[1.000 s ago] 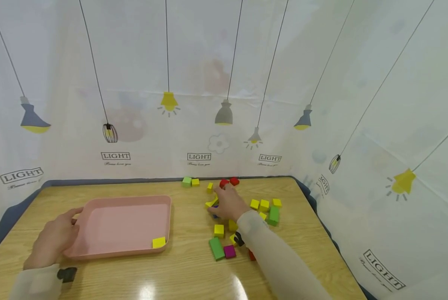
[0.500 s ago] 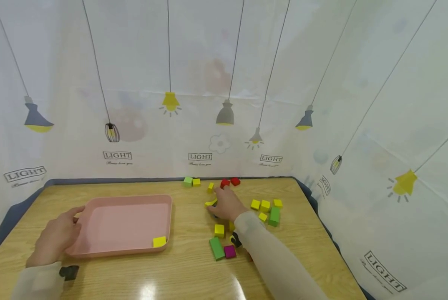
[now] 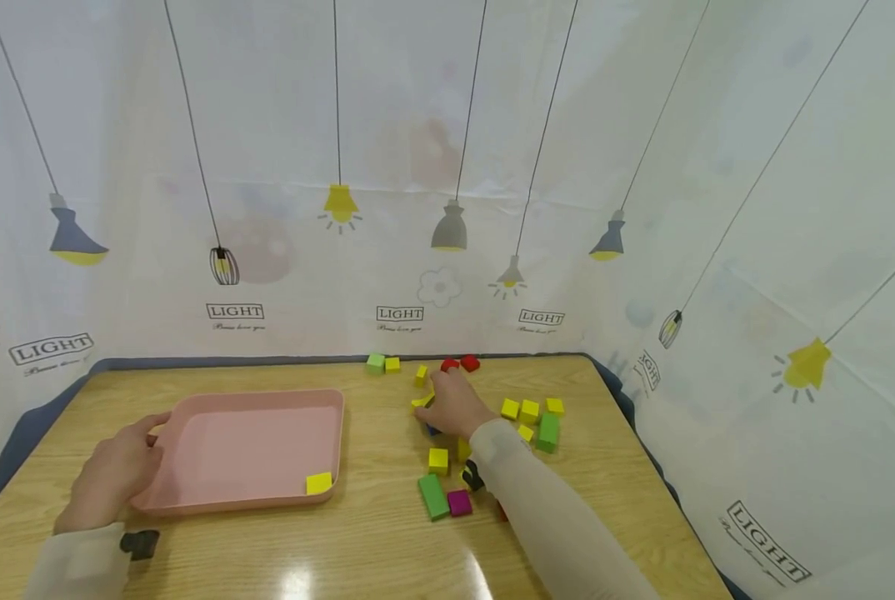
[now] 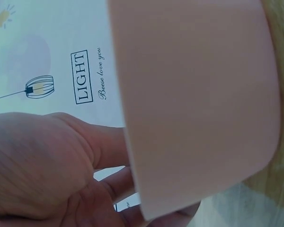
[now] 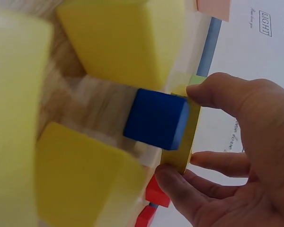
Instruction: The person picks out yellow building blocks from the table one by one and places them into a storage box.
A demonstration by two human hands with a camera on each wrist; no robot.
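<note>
My left hand (image 3: 113,471) grips the left rim of a pink tray (image 3: 248,446); in the left wrist view the thumb and fingers lie at the edge of its tall wall. One yellow block (image 3: 318,483) sits in the tray's near right corner. Over the scattered blocks, my right hand (image 3: 458,407) pinches a long yellow block (image 5: 179,159) between thumb and fingertips at its two ends. Right beside it, on the wrist side, is a blue block (image 5: 155,118), mostly covered by the hand in the head view.
Several yellow cubes (image 3: 529,411) and a green block (image 3: 548,432) lie right of the hand. Nearer are another green block (image 3: 433,497) and a magenta block (image 3: 459,502). Red blocks (image 3: 470,362) and a light green cube (image 3: 376,363) stand by the back edge, before a curtain (image 3: 305,125).
Almost nothing: both hands keep their places on the tray and the yellow block. The view has shifted very slightly.
</note>
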